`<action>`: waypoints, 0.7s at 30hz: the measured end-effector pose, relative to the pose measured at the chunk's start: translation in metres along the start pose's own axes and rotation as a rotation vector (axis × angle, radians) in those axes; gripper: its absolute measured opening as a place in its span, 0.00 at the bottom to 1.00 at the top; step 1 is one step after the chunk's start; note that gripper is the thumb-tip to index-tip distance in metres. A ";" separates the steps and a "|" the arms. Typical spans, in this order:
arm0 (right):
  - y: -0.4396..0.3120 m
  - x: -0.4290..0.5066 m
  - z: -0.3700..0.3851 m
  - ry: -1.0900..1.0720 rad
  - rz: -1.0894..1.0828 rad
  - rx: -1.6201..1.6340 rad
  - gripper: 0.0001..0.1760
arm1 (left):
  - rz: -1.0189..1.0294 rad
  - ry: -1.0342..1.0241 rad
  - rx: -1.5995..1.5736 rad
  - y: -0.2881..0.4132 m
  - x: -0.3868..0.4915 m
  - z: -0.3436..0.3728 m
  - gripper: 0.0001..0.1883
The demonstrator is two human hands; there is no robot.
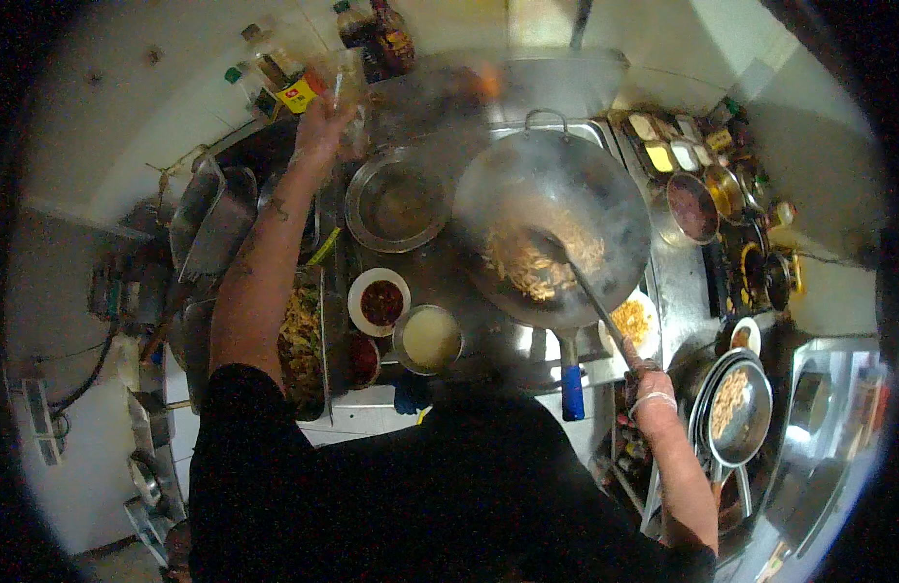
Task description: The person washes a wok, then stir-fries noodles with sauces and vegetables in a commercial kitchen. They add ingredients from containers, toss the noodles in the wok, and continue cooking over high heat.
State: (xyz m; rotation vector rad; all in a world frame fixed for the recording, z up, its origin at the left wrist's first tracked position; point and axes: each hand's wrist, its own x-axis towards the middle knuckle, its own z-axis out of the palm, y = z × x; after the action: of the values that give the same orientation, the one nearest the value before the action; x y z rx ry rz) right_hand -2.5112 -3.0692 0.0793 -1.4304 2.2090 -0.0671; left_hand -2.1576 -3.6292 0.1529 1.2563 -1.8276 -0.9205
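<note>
Far to the left, my left hand point(324, 125) reaches out and grips a see-through container point(351, 80), blurred, beside bottles at the back wall. My right hand point(648, 393) is closed around the long handle of a wok ladle point(595, 299). The ladle's bowl rests among pale strips of food point(537, 273) in a large steaming wok point(610, 175). This wok has a loop handle at the far side and a blue-gripped handle point(573, 393) towards me. What the strips are I cannot tell.
Left of the wok are a metal bowl point(397, 200), a white bowl of dark red sauce point(380, 302), a bowl of pale liquid point(428, 339) and a tray of cooked food point(301, 350). Seasoning tubs point(661, 157) stand right. Stacked pans point(756, 408) holding food sit by my right forearm.
</note>
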 end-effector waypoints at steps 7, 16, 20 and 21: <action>-0.031 0.067 0.033 0.186 -0.103 0.066 0.52 | 0.192 0.230 0.527 -0.072 0.130 -0.027 0.26; -0.017 -0.019 -0.024 0.091 -0.016 0.080 0.35 | 0.329 0.171 1.139 -0.092 0.224 -0.008 0.27; -0.025 -0.021 -0.013 0.178 0.228 0.303 0.38 | 0.319 0.134 1.140 -0.092 0.217 0.010 0.27; -0.028 -0.020 -0.005 0.158 0.333 0.385 0.37 | 0.323 0.128 1.133 -0.093 0.211 0.011 0.27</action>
State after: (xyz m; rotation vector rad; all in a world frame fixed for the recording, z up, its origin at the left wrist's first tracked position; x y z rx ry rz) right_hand -2.4835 -3.0652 0.0992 -0.8672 2.3683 -0.4755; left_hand -2.1819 -3.8535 0.1021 1.4792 -2.4080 0.4832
